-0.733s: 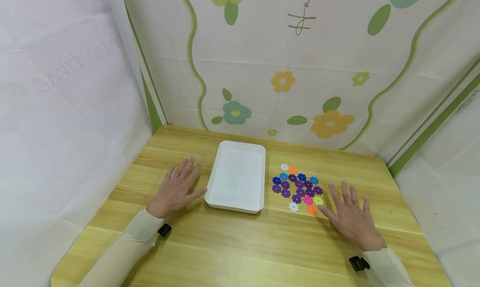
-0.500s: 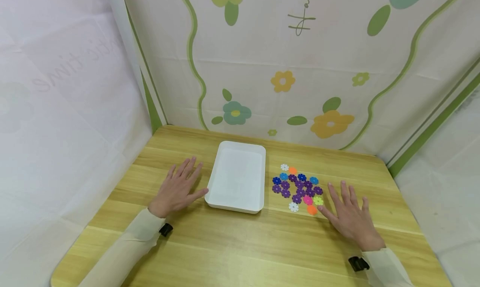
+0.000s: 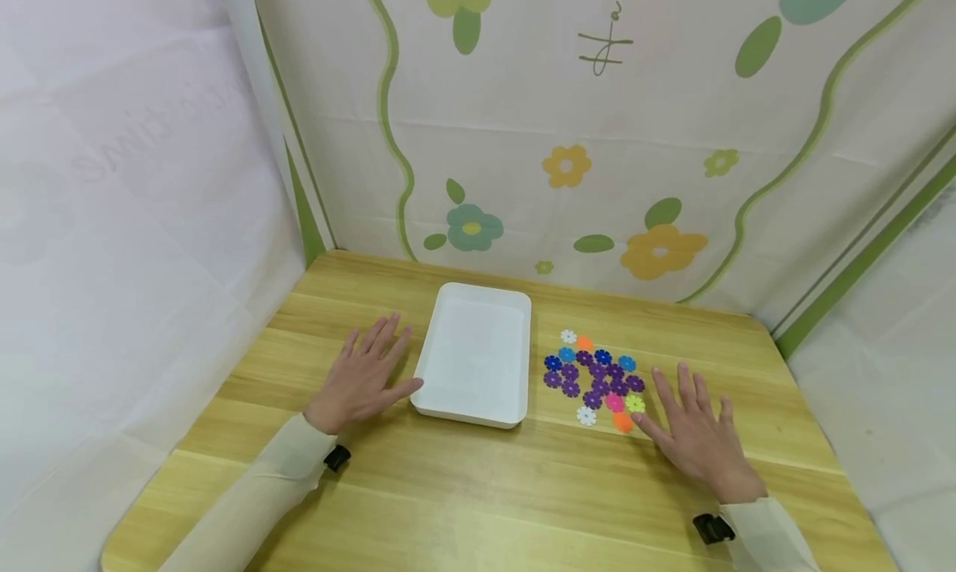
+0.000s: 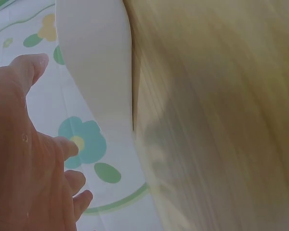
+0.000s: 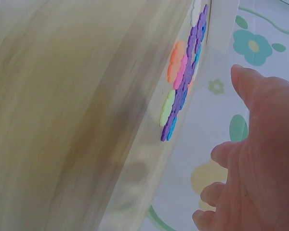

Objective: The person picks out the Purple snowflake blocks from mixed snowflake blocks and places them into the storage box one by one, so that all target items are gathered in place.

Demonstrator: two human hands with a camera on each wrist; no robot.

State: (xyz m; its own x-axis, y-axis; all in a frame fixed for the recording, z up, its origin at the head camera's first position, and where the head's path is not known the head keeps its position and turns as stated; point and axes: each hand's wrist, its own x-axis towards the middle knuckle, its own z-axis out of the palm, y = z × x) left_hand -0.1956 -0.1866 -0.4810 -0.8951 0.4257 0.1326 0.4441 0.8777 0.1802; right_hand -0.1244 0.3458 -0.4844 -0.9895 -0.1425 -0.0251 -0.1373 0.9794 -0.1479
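My left hand [image 3: 362, 381] is spread with straight fingers just left of a white rectangular tray [image 3: 472, 356], its thumb tip right at the tray's near-left rim. In the left wrist view the hand [image 4: 33, 149] holds nothing and the tray's side wall [image 4: 96, 62] rises beside it. To the right of the tray lie several flower-shaped plastic discs [image 3: 600, 371], mostly purple, with blue, white, orange, pink and yellow-green ones. My right hand [image 3: 698, 431], fingers spread and holding nothing, hovers close to the right edge of these discs. The right wrist view shows the discs [image 5: 183, 79] beyond the hand [image 5: 255, 159].
All of it stands on a light wooden table [image 3: 478, 497]. A pale cloth [image 3: 508, 90] with printed flowers hangs behind the far edge, and white cloth [image 3: 134, 223] closes off the left side. Each wrist wears a black band.
My left hand has shifted slightly right, bringing the thumb over the tray's rim. The right hand has barely moved. The head view has tilted up a little.
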